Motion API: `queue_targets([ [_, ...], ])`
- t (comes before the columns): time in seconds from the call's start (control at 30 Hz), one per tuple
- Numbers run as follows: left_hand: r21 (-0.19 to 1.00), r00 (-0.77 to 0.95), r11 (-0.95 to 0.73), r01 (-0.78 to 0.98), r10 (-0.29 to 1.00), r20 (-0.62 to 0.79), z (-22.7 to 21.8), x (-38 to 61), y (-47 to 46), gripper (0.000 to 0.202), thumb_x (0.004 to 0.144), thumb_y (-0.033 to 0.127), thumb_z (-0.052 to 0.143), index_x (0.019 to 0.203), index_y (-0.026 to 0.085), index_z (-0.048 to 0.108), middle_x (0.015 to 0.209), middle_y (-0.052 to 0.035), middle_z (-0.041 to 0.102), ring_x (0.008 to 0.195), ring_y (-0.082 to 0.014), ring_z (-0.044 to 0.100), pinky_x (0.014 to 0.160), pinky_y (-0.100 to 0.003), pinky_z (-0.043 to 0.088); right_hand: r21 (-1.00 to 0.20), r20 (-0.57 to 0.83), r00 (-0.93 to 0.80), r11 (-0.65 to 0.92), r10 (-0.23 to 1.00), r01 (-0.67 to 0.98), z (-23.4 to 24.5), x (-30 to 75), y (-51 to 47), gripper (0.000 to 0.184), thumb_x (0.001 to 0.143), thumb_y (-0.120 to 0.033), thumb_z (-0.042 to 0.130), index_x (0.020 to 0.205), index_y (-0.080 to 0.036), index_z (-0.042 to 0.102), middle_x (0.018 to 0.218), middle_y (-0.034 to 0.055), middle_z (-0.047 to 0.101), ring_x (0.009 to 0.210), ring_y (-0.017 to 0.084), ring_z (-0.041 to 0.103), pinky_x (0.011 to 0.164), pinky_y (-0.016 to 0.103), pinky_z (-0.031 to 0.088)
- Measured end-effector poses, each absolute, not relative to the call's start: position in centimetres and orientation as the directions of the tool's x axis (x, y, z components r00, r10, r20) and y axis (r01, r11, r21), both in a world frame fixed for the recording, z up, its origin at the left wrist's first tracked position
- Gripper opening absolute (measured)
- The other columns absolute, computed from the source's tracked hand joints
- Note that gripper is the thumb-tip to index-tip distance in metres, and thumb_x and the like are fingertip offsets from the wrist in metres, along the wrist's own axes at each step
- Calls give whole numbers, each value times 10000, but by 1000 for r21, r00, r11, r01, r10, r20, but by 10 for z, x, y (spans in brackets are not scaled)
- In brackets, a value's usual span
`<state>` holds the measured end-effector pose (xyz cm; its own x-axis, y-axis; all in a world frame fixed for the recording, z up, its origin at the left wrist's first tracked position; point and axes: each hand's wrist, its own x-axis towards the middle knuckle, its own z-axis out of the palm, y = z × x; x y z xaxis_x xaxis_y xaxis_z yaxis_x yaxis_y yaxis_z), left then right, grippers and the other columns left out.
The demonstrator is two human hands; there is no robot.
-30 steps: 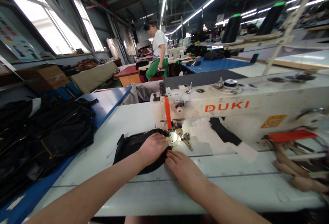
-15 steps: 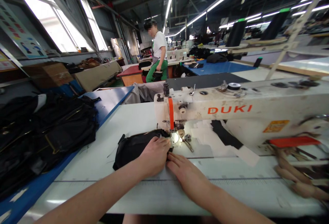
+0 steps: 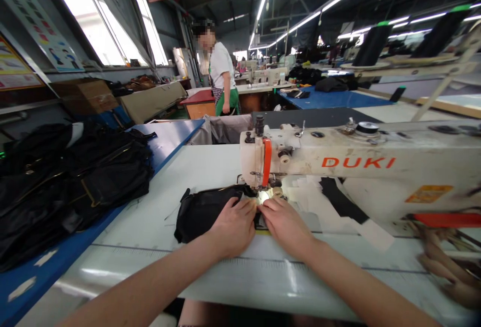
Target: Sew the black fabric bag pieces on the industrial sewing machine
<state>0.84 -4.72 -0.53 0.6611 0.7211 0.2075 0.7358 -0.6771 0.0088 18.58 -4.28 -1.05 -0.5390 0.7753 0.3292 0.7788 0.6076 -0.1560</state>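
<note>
A black fabric bag piece (image 3: 205,212) with a zipper along its far edge lies on the pale sewing table, its right end by the needle area of the sewing machine (image 3: 257,161). My left hand (image 3: 237,221) presses and grips that right end, fingers together. Close beside it, my right hand (image 3: 282,223) has its fingers bunched at the piece's edge, just in front of the lit presser foot. The fingertips of both hands nearly meet. What lies under the fingers is mostly hidden, and the needle cannot be made out.
Black bags with gold zippers (image 3: 108,172) are heaped on a blue table at left. Paper and a black strip (image 3: 341,199) lie under the machine arm. Thread cones (image 3: 372,44) stand at right. Another person (image 3: 223,69) is beyond the table.
My right hand has moved up and forward to the presser foot, from lower on the piece's near edge. My left hand stays on the piece. The view has shifted; the other person stands more upright.
</note>
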Motion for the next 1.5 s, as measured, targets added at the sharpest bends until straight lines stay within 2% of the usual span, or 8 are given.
queue_targets([
  [0.2, 73, 647, -673, 736, 731, 218, -8, 6, -46, 384, 881, 227, 395, 1235, 124, 502, 1290, -105, 546, 1224, -234, 443, 1042, -426, 297, -137, 336, -527, 594, 780, 792, -16, 184, -43, 185, 866, -97, 479, 957, -161, 627, 877, 66, 567, 889, 215, 487, 828, 350, 412],
  [0.53, 104, 649, -683, 723, 723, 237, -9, 6, -41, 366, 869, 210, 418, 1215, 129, 508, 1273, -107, 551, 1199, -238, 464, 1041, -426, 314, -121, 311, -524, 580, 793, 806, -14, 183, -40, 177, 877, -105, 470, 963, -161, 614, 877, 62, 562, 885, 217, 479, 816, 357, 384],
  [0.8, 148, 658, -698, 701, 713, 241, -8, 4, -37, 286, 870, 175, 421, 1115, 125, 559, 1186, -117, 592, 1143, -239, 513, 1024, -418, 367, -102, 325, -569, 626, 756, 774, -18, 184, -46, 150, 863, -102, 508, 909, -161, 638, 858, 55, 574, 874, 208, 474, 818, 340, 402],
  [0.97, 198, 660, -704, 682, 709, 249, -7, -2, -41, 262, 892, 189, 415, 1108, 144, 558, 1189, -103, 594, 1137, -225, 527, 1025, -405, 392, -117, 337, -570, 634, 749, 764, -19, 184, -47, 172, 861, -101, 513, 951, -170, 641, 849, 48, 576, 873, 203, 476, 815, 341, 413],
  [1.2, 187, 654, -705, 684, 706, 271, -9, 0, -32, 287, 884, 183, 433, 1139, 126, 551, 1199, -114, 594, 1145, -221, 529, 1040, -402, 391, -150, 329, -535, 603, 778, 783, -15, 184, -45, 170, 862, -95, 504, 948, -164, 633, 859, 51, 564, 885, 204, 473, 827, 340, 403],
  [1.5, 159, 660, -729, 666, 674, 332, -13, 2, -9, 260, 899, 187, 413, 1094, 129, 575, 1131, -128, 622, 1082, -238, 569, 962, -430, 451, -154, 343, -492, 565, 800, 811, -13, 183, -45, 157, 872, -102, 485, 917, -167, 622, 856, 52, 550, 854, 200, 469, 796, 335, 404],
])
